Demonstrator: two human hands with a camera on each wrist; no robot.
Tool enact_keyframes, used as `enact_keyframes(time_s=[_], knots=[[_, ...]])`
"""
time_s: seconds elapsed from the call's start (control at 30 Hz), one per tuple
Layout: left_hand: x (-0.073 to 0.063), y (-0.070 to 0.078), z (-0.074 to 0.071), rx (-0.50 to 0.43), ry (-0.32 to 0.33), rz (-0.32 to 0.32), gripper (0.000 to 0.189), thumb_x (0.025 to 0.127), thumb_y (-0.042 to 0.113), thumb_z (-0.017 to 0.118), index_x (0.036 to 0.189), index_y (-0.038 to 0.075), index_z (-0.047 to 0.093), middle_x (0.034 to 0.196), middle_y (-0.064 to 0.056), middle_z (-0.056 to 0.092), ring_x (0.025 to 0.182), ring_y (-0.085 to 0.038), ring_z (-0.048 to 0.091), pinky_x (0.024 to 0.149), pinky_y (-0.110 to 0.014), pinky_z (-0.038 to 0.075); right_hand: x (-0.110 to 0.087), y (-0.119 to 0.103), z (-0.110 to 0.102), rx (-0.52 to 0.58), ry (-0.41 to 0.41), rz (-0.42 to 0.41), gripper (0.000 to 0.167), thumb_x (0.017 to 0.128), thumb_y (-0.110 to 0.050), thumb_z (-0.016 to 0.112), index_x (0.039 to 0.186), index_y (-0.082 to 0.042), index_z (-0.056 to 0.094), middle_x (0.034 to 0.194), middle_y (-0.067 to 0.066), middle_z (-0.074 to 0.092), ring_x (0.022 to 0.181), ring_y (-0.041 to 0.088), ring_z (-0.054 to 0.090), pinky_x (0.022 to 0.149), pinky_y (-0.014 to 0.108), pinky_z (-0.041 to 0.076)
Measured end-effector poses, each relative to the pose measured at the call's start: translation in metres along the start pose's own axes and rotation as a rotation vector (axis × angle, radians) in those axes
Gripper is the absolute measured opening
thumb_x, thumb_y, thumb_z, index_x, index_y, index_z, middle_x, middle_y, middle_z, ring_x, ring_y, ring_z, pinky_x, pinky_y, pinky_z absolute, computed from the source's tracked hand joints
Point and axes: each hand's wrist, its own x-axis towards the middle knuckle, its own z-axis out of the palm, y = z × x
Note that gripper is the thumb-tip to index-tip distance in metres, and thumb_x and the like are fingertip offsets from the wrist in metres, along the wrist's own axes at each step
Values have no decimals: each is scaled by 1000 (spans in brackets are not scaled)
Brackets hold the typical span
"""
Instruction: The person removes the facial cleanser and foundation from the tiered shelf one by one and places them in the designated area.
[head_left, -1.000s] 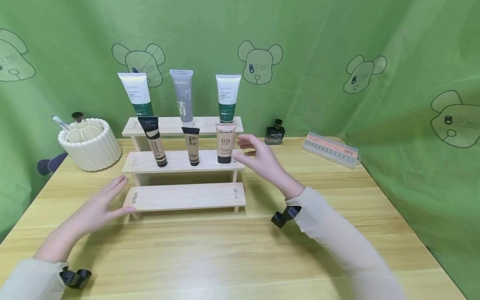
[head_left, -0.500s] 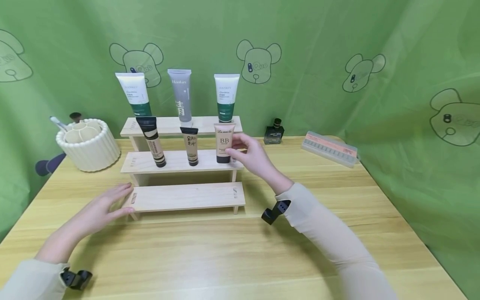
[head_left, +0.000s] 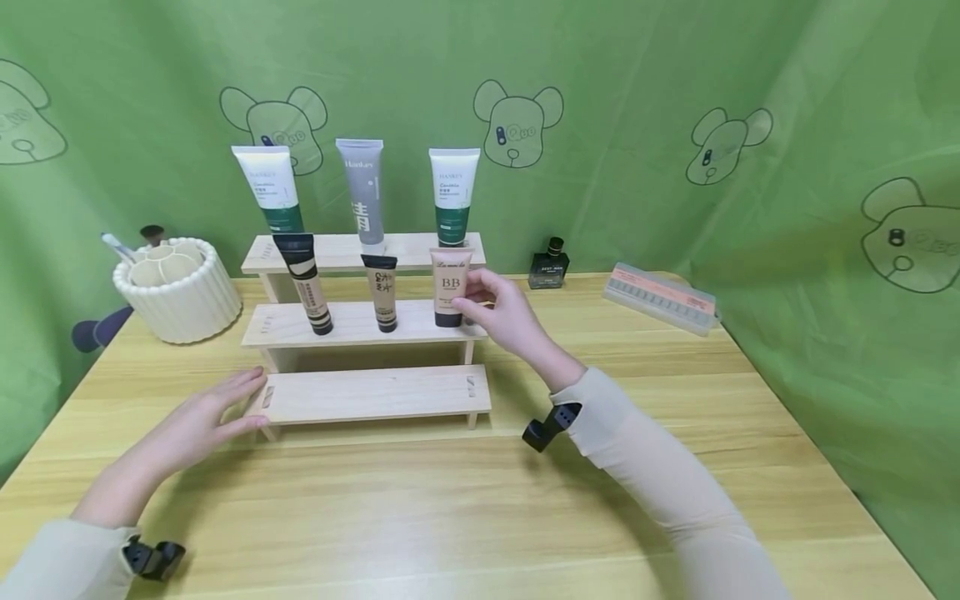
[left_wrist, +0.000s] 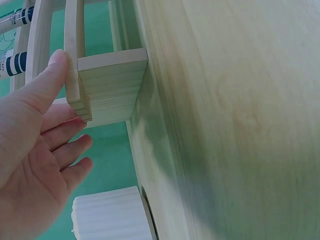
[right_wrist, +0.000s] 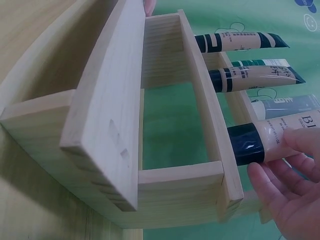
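On the middle step of a three-tier wooden display rack (head_left: 375, 392), my right hand (head_left: 502, 312) pinches a beige BB cream tube (head_left: 450, 287) between thumb and fingers. The tube stands upright on its black cap. In the right wrist view, the thumb lies across the tube (right_wrist: 280, 137) and a fingertip is by the cap. My left hand (head_left: 191, 425) holds the left end of the bottom step, thumb at its front edge and fingers at the back. Two more foundation tubes, one larger (head_left: 307, 287) and one smaller (head_left: 384, 296), share the middle step.
Three face cleanser tubes stand on the top step, the grey one (head_left: 363, 196) between two white-green ones. A white ribbed brush holder (head_left: 180, 300) is at left. Right of the rack are a black perfume bottle (head_left: 549, 267) and a clear flat case (head_left: 660, 300). A green curtain (head_left: 615, 125) hangs behind.
My right hand has moved left onto the BB cream tube and now pinches it. My left hand has shifted slightly right onto the bottom step's end. The tubes stay in place.
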Motion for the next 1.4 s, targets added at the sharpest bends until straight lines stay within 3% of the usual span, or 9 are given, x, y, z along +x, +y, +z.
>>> enact_keyframes(time_s=[0.43, 0.77, 0.97, 1.23, 1.4], knots=[[1, 2, -1, -8, -13, -14, 64, 87, 30, 64, 131, -11, 41, 135, -33, 34, 120, -51, 33, 96, -63, 28, -15, 8, -33, -20, 55, 0, 27, 85, -6, 65, 109, 5, 58, 100, 17, 63, 89, 26, 60, 77, 31, 53], [-1, 2, 2, -13, -10, -21, 65, 88, 31, 62, 132, -11, 40, 137, -33, 32, 122, -51, 31, 97, -63, 27, -22, 40, -65, 28, 103, 48, 28, 88, -6, 62, 109, 11, 54, 98, 21, 59, 80, 17, 59, 68, 31, 56], [-3, 0, 4, -26, 12, -13, 63, 88, 29, 62, 131, -12, 41, 137, -33, 32, 121, -52, 31, 96, -64, 27, -21, 64, -71, 32, 121, 139, 28, 89, -3, 59, 110, 14, 51, 98, 24, 58, 74, 11, 58, 67, 31, 57], [-6, 0, 5, -24, 16, -14, 62, 89, 29, 61, 132, -11, 40, 138, -31, 31, 122, -51, 31, 97, -63, 27, -13, 110, -70, 26, 77, 313, 32, 90, -7, 58, 113, 13, 52, 95, 20, 57, 74, 15, 58, 77, 45, 53], [-7, 0, 5, -21, 32, -2, 61, 89, 28, 61, 131, -10, 41, 138, -30, 32, 121, -50, 33, 96, -63, 28, -11, 127, -69, -3, 27, 436, 36, 90, -14, 59, 116, 10, 52, 100, 22, 58, 72, 19, 60, 71, 39, 56]])
